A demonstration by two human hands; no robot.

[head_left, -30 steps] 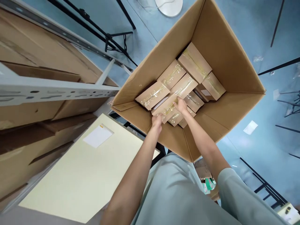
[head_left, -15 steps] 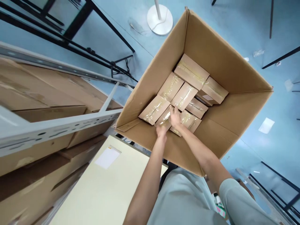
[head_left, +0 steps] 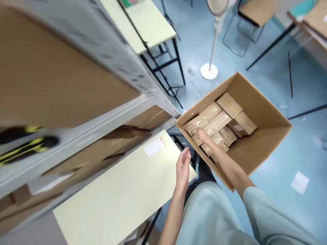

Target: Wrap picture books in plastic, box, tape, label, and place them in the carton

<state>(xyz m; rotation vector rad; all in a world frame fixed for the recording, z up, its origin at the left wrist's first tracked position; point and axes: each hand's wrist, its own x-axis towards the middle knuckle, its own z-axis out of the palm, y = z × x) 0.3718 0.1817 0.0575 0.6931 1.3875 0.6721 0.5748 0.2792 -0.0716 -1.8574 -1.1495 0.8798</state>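
A large open carton stands right of centre, with several small taped boxes lying inside it. Into the carton reaches my right hand, touching the small boxes near the left side; its fingertips are partly lost against them. My left hand is outside the carton, above the corner of a pale yellow table. Its fingers are stretched out and nothing is in it.
A metal shelf with cardboard boxes runs along the left, with black and yellow tools on it. A white label lies on the near table. Behind the carton stand a white fan and a chair.
My left hand has come out of the carton to the table corner. My right hand stays among the small boxes. The view has shifted, showing more of the shelf and room.
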